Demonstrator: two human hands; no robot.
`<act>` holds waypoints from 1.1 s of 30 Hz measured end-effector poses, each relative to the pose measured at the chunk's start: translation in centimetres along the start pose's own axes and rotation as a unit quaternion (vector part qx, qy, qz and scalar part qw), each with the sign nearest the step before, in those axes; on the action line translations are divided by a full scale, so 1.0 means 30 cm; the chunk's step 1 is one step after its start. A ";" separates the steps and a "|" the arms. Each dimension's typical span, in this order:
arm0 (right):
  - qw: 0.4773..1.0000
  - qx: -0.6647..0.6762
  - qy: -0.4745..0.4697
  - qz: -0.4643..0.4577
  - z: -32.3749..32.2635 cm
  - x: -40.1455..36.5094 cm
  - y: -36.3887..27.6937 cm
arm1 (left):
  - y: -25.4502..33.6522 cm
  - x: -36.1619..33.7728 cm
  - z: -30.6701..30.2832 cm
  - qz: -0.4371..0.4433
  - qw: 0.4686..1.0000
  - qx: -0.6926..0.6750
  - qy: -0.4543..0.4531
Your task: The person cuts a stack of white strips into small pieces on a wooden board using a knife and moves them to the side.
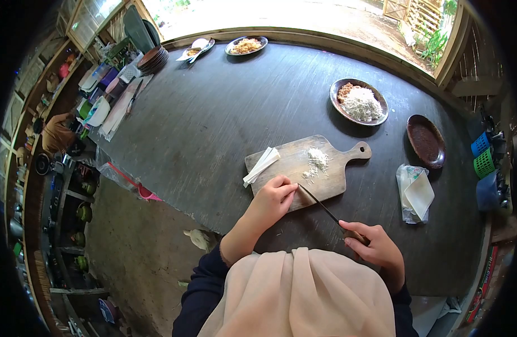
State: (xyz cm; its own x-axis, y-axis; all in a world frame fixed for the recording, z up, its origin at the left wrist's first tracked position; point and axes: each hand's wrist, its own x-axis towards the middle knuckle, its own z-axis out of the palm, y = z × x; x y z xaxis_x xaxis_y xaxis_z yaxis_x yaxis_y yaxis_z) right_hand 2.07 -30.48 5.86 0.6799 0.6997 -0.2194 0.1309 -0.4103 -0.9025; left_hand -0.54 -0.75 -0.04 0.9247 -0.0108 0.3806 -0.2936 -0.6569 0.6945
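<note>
My right hand (376,242) grips the handle of a knife (321,204), its dark blade slanting up and left to the lower part of a wooden cutting board (334,178). Close to the blade's tip, the fingers of my left hand (275,196) are pinched together at the board's lower edge; what they hold is hidden. Several white strips (262,165) lie side by side at the board's left end. Fine white shreds (317,160) form a small heap near its middle, with loose bits trailing toward the blade.
Beyond the board stands a bowl (334,106) of white shreds and brown pieces. An oval brown dish (426,140) and a plastic packet (414,194) lie to the right. A plate of food (246,46), stacked plates (153,60) and another knife (134,96) are farther off.
</note>
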 end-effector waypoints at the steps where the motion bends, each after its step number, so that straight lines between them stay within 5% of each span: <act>1: 1.000 -0.020 0.009 -0.016 0.003 -0.001 0.000 | -0.001 0.000 0.001 0.002 1.000 0.003 0.000; 33: 0.998 -0.039 0.046 -0.001 0.027 -0.002 -0.036 | 0.010 0.007 -0.005 -0.022 1.000 0.005 -0.013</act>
State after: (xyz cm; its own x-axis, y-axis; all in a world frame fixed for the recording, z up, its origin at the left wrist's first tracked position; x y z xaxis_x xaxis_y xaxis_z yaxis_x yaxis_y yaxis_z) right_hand 1.30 -29.61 6.53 0.7419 0.6460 -0.1795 0.1858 -0.4554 -0.8707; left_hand -0.47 -0.83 0.35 0.9426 -0.0009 0.3340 -0.2500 -0.6649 0.7038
